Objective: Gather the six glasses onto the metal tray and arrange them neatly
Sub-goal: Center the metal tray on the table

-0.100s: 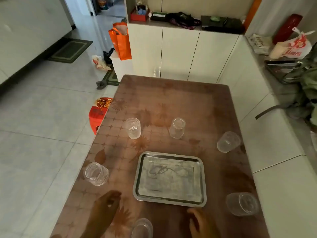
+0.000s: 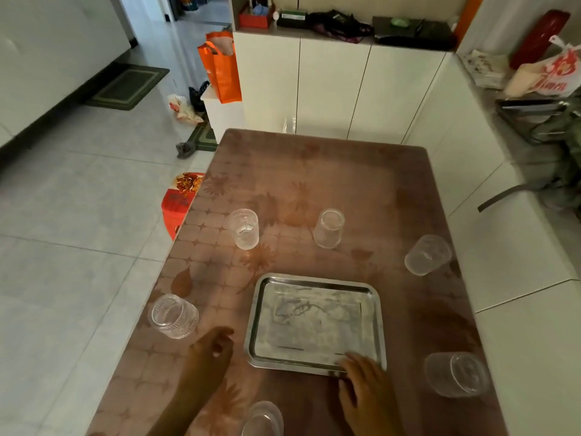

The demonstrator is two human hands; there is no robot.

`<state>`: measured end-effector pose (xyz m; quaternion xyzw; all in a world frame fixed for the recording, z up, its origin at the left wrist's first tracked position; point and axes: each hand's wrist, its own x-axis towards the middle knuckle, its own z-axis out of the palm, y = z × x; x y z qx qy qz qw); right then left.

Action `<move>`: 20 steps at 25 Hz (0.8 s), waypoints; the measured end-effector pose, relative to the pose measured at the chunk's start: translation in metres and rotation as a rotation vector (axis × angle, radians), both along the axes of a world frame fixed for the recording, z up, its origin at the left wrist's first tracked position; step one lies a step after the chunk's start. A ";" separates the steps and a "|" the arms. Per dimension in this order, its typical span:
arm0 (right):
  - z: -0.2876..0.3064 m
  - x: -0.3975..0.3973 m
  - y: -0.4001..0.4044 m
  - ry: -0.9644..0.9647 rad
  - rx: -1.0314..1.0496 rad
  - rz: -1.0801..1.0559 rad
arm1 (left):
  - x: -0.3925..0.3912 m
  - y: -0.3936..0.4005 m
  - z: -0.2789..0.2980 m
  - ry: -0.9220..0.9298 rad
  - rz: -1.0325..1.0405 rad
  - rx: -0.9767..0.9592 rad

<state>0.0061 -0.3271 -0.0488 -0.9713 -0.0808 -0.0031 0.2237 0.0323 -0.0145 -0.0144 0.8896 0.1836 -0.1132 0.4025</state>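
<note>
metal tray: empty | six clear glasses: scattered around it

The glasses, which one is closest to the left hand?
The ribbed glass at the table's left edge, just up-left of the left hand. The other five glasses sit farther off, around the metal tray.

Brown table with leaf-patterned glossy cover carries rectangular metal tray near front centre. Six clear glasses directly on cover, all off tray: far left, far centre, right, left edge, near right, near edge.
</note>
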 end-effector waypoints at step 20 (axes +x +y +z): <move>-0.098 0.012 0.016 -0.289 -0.063 0.268 | 0.028 -0.019 -0.119 -0.573 -0.275 0.155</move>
